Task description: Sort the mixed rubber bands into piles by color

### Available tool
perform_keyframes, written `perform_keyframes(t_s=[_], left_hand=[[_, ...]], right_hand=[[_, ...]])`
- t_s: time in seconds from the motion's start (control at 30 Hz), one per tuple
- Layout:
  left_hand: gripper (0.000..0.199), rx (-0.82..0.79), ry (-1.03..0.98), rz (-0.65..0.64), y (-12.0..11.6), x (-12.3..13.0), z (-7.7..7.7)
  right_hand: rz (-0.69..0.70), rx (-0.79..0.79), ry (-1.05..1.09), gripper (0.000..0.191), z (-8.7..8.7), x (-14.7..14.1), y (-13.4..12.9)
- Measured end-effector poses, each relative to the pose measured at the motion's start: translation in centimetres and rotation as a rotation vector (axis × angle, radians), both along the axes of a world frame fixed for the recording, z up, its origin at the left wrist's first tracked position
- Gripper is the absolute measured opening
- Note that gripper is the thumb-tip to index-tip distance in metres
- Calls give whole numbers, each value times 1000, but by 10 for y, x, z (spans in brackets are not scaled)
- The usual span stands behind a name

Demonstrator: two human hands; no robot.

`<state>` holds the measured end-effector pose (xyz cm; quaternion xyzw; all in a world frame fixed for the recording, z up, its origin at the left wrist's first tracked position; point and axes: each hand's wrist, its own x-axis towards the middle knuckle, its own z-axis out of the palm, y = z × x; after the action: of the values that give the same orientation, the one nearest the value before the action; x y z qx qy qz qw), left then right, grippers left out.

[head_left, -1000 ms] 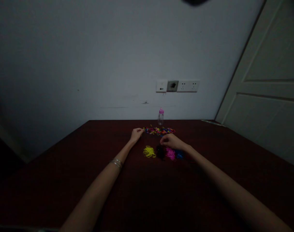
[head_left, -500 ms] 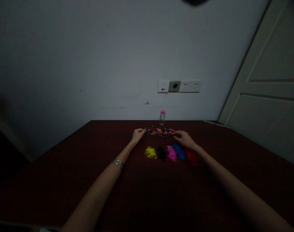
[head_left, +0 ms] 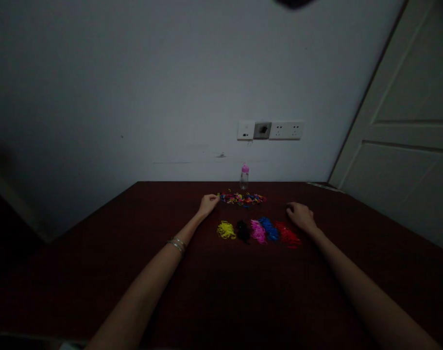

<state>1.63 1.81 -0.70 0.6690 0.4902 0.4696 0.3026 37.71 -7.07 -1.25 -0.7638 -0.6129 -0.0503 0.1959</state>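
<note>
A mixed heap of small coloured rubber bands [head_left: 239, 198] lies in a strip at the back of the table. At its left end is my left hand [head_left: 208, 203], thumb and fingers pinched together; what is between them is too small to tell. My right hand [head_left: 301, 216] rests to the right of the heap, apart from it, with fingers curled in and their tips hidden. Nearer me are sorted piles in a row: yellow bands [head_left: 226, 230], black bands [head_left: 243, 231], pink bands [head_left: 258, 232], blue bands [head_left: 269, 229] and red bands [head_left: 287, 235].
Behind the heap a clear bottle with a pink cap [head_left: 244, 178] stands close to the wall. Sockets [head_left: 285, 130] are set in the wall above it. The dark red table [head_left: 221, 291] reaches to a white door [head_left: 407, 146] on the right.
My right hand has left the right end of the mixed heap and moved right, its fingers now curled. The red pile has come into fuller view. My left hand has stayed in place.
</note>
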Motion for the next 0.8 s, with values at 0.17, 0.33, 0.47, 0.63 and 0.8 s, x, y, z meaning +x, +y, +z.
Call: perform_keyframes(t_s=[0.17,0.33,0.47,0.63,0.8], left_hand=[[25,-2,16,4,0,-1,0],[25,-12,21,-3,-2,-1,2],[24,-10,39,-5,-4,-2,4],[23,-4,64,-1,-6,-2,7],[22,4,80,-14,-7,-2,7]], right_hand=[[-8,-29,-28,40,3,-5,-5],[44,-38,-78,40,5,-6,-8],[42,-47,-87,40,5,-7,-7],[42,-36,-74,40,4,-8,-6],[36,-39,-85,40,4,-9,-7]])
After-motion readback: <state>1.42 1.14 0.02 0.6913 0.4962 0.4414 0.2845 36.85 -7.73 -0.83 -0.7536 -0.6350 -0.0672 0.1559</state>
